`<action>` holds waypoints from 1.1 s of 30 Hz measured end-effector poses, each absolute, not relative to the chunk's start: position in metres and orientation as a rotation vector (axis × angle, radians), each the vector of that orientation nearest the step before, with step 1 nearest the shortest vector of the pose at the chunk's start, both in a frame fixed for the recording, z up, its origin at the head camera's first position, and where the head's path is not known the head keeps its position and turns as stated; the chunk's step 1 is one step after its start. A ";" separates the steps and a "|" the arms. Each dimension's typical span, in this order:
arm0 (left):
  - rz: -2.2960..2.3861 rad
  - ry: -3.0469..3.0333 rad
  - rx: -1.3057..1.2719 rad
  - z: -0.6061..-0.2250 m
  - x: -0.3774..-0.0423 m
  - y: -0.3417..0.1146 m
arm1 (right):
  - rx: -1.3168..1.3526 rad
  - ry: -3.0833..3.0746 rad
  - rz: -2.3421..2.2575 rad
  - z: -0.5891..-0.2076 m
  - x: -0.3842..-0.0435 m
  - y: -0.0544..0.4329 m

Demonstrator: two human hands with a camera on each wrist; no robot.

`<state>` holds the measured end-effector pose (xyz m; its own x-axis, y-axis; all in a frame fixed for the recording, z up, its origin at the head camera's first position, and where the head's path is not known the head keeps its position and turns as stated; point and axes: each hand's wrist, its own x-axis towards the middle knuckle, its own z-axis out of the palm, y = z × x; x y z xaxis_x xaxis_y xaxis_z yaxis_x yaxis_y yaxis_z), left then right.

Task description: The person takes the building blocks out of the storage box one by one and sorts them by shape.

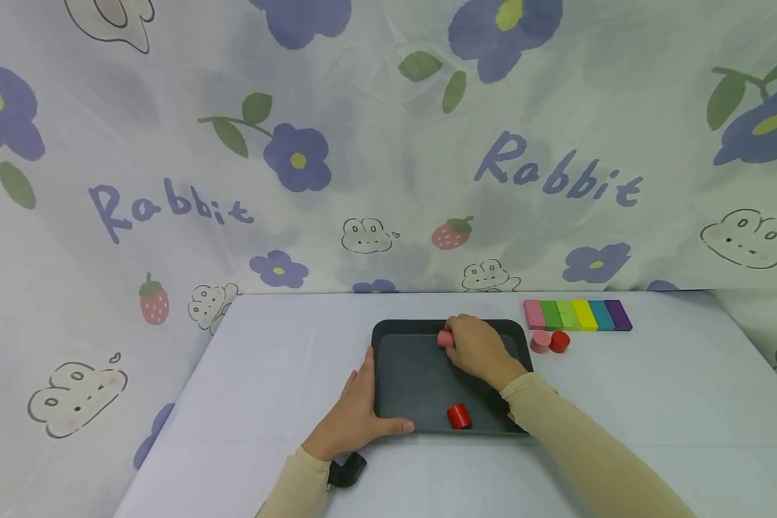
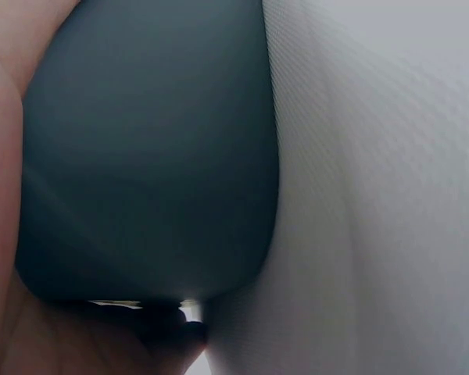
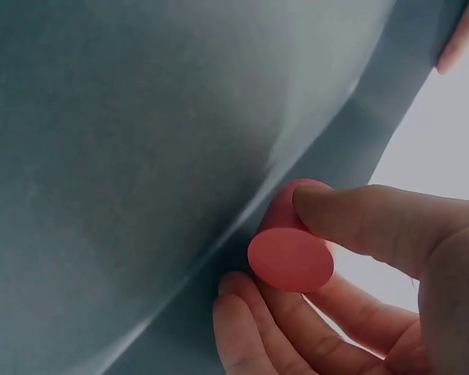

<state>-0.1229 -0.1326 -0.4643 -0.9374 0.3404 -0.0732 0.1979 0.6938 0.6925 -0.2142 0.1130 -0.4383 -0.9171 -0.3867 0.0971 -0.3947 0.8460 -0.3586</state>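
Observation:
My right hand pinches a small pink cylinder between thumb and fingers, above the far part of a dark grey tray. In the right wrist view one flat round end of the cylinder faces the camera, close to the tray's wall. At the tray's front left corner is my left hand, its straight fingers along the left side and its thumb along the front edge. Near that front edge a red cylinder lies inside the tray. The left wrist view is mostly filled by the tray's dark outer side.
Right of the tray, a second pink cylinder and a second red cylinder stand side by side. Behind them runs a row of several coloured blocks. A white cloth covers the table, and a printed curtain hangs behind.

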 end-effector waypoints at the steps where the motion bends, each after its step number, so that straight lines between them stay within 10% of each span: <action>1: 1.074 2.709 0.438 -0.465 -0.123 -0.133 | 0.638 -2.991 0.593 -0.437 -0.214 0.114; 33: 1.077 2.705 0.436 -0.466 -0.122 -0.133 | 0.489 -2.871 0.854 -0.412 -0.197 0.155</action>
<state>-0.1224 -0.1330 -0.4656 -0.9371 0.3414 -0.0726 0.1980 0.6914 0.6948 -0.1970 0.1554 -0.4121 -0.9426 -0.2740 0.1907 -0.3337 0.7904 -0.5137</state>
